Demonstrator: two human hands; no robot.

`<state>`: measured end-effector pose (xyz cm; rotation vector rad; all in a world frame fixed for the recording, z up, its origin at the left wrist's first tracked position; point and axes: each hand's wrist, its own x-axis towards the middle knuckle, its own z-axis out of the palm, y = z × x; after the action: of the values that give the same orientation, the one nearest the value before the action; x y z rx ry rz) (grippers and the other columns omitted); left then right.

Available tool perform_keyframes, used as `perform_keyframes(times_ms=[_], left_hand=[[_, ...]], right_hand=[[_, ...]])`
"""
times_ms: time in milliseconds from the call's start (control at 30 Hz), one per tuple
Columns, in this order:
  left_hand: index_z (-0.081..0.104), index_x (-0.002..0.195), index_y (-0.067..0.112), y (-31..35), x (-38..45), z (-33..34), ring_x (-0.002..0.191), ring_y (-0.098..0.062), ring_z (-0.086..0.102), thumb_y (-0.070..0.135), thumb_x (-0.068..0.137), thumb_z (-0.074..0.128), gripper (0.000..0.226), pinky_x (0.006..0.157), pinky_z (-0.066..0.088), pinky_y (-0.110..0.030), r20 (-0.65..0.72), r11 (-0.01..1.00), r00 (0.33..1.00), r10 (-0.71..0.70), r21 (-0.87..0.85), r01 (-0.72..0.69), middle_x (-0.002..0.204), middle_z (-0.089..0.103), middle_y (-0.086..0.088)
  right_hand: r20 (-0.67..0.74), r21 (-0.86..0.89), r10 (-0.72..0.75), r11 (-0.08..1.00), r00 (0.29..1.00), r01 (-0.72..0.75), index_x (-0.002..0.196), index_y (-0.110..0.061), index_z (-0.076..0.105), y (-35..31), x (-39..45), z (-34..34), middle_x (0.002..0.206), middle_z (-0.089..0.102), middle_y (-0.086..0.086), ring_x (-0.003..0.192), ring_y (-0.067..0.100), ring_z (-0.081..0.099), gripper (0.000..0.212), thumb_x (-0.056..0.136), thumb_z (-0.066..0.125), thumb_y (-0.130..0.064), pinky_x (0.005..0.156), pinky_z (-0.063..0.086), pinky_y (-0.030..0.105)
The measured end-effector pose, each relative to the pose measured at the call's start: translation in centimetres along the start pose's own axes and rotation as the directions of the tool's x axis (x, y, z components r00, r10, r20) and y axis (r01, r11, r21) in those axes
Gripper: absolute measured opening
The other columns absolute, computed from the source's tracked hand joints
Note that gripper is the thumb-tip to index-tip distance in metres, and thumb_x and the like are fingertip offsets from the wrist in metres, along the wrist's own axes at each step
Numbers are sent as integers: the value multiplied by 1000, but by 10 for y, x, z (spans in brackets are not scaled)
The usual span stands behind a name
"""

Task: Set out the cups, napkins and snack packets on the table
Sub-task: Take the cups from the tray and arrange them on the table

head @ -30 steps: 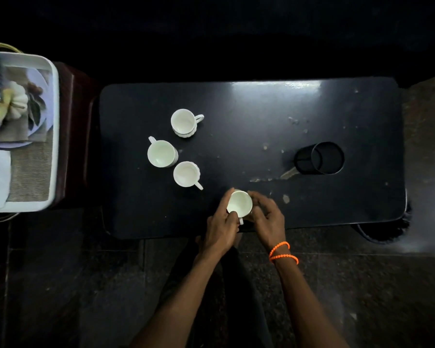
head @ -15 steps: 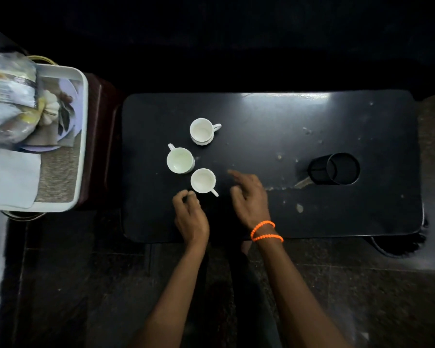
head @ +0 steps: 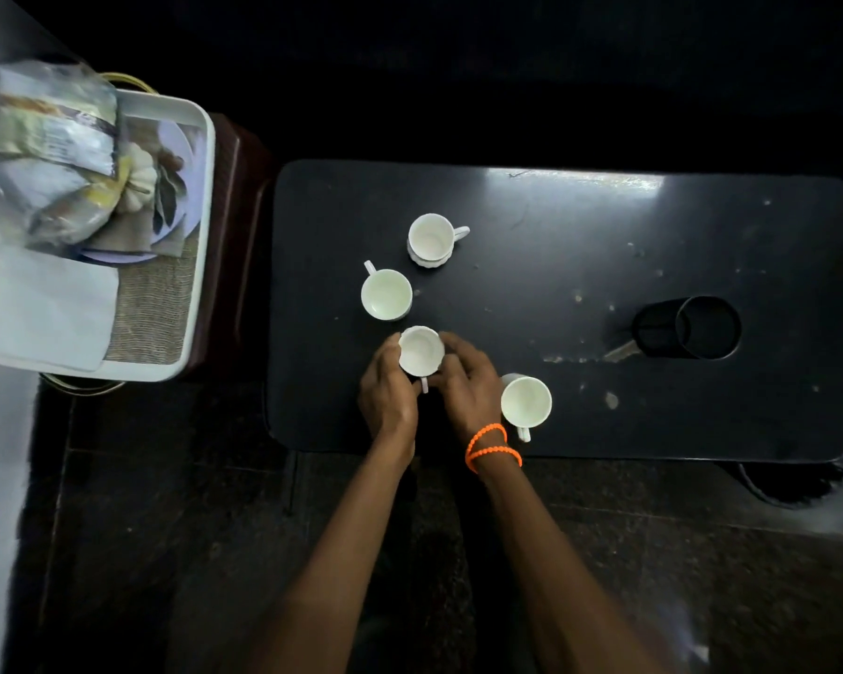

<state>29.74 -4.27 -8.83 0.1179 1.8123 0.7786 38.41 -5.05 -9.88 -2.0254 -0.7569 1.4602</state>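
Observation:
Several white cups stand on the black table (head: 556,226). My left hand (head: 388,396) and my right hand (head: 463,386) both grip one scalloped cup (head: 420,350) near the front edge, its handle pointing toward me. Another cup (head: 526,401) stands just right of my right wrist. Two more cups (head: 386,294) (head: 431,240) sit farther back. Snack packets (head: 49,153) and a white napkin (head: 45,313) lie in a white tray (head: 205,235) to the left.
A black cylindrical holder (head: 687,328) lies on its side at the table's right. The tray rests on a dark red stool (head: 234,245) left of the table, with a plate (head: 176,153) under the packets. Dark tiled floor (head: 166,552) lies in front.
Both hands let go of the cup at the front, now beside my right wrist, moved left and closed around the scalloped cup. The camera view shifted left.

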Motion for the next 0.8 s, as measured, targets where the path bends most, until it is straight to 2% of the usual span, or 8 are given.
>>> perform_keyframes(times_ms=[67,133,267,367,533,667,800], left_hand=[[80,110,36,-7,-9,-12,118,-19,70,45,85,56,36,105,56,-53,-16,998,998,53,20,-52,118,79,8],[81,103,41,-14,-15,-23,118,-18,70,42,84,53,33,104,56,-55,-25,997,997,78,29,-77,118,78,10],[79,98,38,-23,-22,-41,118,-25,70,35,83,47,36,103,55,-57,-22,994,996,89,65,-88,119,78,2],[76,99,41,-27,-26,-48,120,-26,69,33,83,44,36,103,54,-58,-15,987,994,110,116,-107,122,77,-1],[75,101,40,-28,-29,-55,120,-26,68,33,85,44,36,104,54,-57,0,986,996,92,142,-91,122,76,-1],[77,109,31,-30,-27,-55,121,-28,68,34,83,45,41,104,54,-59,-12,988,997,76,139,-74,124,75,-5],[77,104,37,-28,-25,-54,122,-26,67,34,85,45,38,104,54,-58,-10,984,996,86,158,-83,124,76,-1]], right_hand=[[-32,96,47,994,998,-44,115,-25,73,7,-12,5,119,70,9,115,28,66,41,82,49,-21,102,53,53],[-52,151,72,986,996,-64,112,-26,75,16,-25,11,118,70,6,113,27,68,40,79,51,-25,99,54,54],[-69,193,112,976,991,-97,112,-24,75,34,-44,20,118,70,8,111,31,69,46,74,52,-34,98,54,56],[-70,193,138,973,988,-123,112,-25,75,44,-51,25,117,70,8,110,30,69,42,77,53,-31,97,55,56],[-84,173,147,976,986,-131,111,-34,75,49,-60,28,114,69,-8,107,12,68,35,82,56,-25,96,57,50],[-83,164,133,979,988,-119,112,-27,75,52,-60,29,115,70,-2,109,13,67,35,86,56,-16,99,55,51],[-88,156,131,981,987,-116,114,-28,75,52,-56,30,116,70,-3,108,10,67,38,82,54,-25,99,56,48]])
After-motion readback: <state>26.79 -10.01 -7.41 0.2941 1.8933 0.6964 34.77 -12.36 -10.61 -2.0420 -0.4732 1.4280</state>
